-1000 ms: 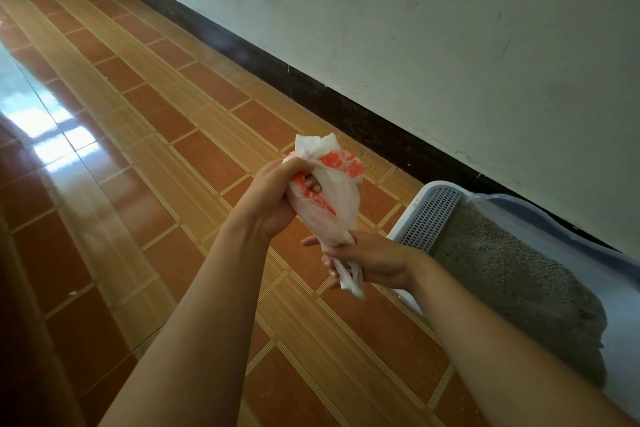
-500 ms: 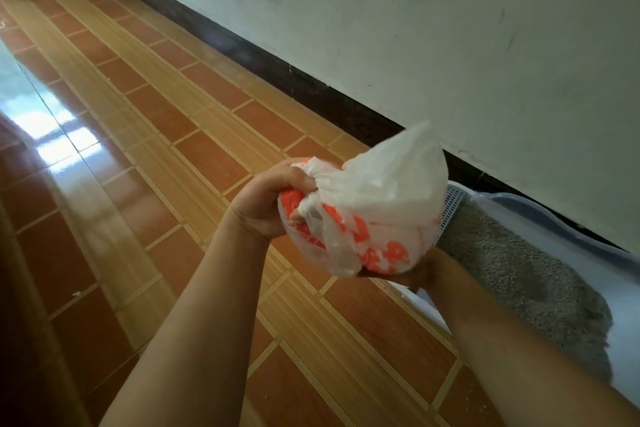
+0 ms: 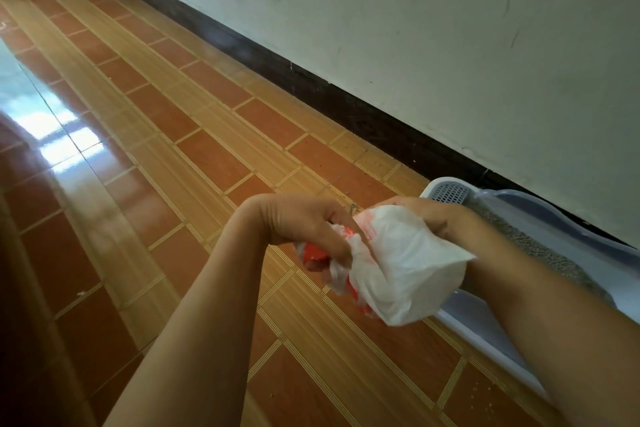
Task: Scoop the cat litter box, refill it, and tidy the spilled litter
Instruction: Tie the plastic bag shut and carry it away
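Note wall (image 3: 415, 28) ahead of you: pale, scuffed, few dark marks. Dark baseboard (image 3: 277, 69) runs along its foot. Floor (image 3: 207, 149): glossy tiles, red-brown rectangles between tan striped bands. Bright glare (image 3: 59, 135) on floor at your left.

Bare floor (image 3: 180, 156) left; litter box (image 3: 540, 206) and wall (image 3: 450, 28) block right.

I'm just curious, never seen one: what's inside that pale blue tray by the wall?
Grey litter fills the litter box, with a perforated panel at its end. The plastic bag and right forearm cover the rest.
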Demonstrator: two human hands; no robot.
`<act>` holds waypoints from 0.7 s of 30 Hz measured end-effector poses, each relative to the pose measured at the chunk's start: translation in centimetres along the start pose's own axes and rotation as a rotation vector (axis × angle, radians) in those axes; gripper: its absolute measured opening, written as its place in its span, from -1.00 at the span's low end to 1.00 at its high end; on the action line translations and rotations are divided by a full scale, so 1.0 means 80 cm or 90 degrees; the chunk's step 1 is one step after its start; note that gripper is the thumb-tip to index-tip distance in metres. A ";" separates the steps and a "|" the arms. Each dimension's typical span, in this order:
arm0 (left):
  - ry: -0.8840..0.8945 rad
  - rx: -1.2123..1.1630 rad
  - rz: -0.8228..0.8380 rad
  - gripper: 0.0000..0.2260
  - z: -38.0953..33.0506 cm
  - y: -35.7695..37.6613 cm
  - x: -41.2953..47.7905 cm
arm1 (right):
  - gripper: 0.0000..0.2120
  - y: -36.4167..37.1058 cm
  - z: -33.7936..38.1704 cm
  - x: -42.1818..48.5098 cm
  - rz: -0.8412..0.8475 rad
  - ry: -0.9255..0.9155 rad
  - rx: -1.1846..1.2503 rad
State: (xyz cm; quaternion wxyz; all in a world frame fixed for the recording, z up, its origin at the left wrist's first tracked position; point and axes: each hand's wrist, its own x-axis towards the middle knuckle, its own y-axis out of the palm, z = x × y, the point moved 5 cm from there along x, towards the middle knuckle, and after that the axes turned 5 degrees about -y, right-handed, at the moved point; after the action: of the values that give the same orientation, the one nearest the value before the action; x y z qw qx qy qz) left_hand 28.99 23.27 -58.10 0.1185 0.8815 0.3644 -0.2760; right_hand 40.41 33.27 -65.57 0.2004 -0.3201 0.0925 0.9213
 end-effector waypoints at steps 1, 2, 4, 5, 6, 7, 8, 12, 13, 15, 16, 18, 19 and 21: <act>-0.026 0.043 -0.003 -0.75 0.001 0.003 0.002 | -0.79 0.005 0.008 0.000 0.046 -0.010 -0.038; -0.060 0.081 -0.003 -0.75 0.000 0.006 0.003 | -0.76 0.012 0.016 -0.004 0.066 -0.021 -0.073; -0.111 0.153 0.004 -0.79 0.000 0.010 0.012 | -0.75 0.014 0.027 -0.003 0.057 -0.047 -0.143; -0.131 0.187 0.005 -0.79 -0.001 0.012 0.015 | -0.75 0.013 0.033 0.000 0.032 -0.074 -0.168; -0.142 0.224 0.000 -0.78 -0.002 0.013 0.017 | -0.76 0.014 0.039 0.000 0.013 -0.094 -0.181; -0.145 0.242 -0.007 -0.76 0.000 0.013 0.018 | -0.76 0.013 0.041 0.003 0.003 -0.110 -0.177; -0.145 0.248 -0.020 -0.74 0.005 0.011 0.019 | -0.76 0.014 0.042 0.004 -0.003 -0.123 -0.157; -0.120 0.156 -0.144 -0.74 0.024 -0.006 0.016 | -0.76 0.011 0.040 0.004 -0.044 -0.141 -0.109; -0.109 0.126 -0.206 -0.76 0.028 -0.015 0.015 | -0.77 0.008 0.038 0.004 -0.067 -0.142 -0.097; -0.080 0.063 -0.336 -0.78 0.035 -0.032 0.010 | -0.78 0.000 0.034 0.003 -0.116 -0.146 -0.068; -0.061 0.034 -0.388 -0.80 0.039 -0.038 0.007 | -0.78 -0.004 0.032 0.004 -0.134 -0.147 -0.058; -0.036 0.014 -0.447 -0.86 0.040 -0.044 0.003 | -0.78 -0.007 0.030 0.003 -0.154 -0.147 -0.063; -0.038 0.030 -0.466 -0.87 0.040 -0.045 0.003 | -0.78 -0.007 0.031 0.003 -0.160 -0.150 -0.070; -0.061 0.086 -0.502 -0.86 0.038 -0.048 0.005 | -0.79 -0.004 0.035 0.004 -0.170 -0.161 -0.088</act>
State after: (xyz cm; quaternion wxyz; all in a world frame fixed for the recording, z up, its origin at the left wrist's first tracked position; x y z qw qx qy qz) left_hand 25.27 24.96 -60.81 -0.0382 0.6661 0.6496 -0.3645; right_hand 38.76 34.48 -63.60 0.3080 -0.2239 -0.0404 0.9238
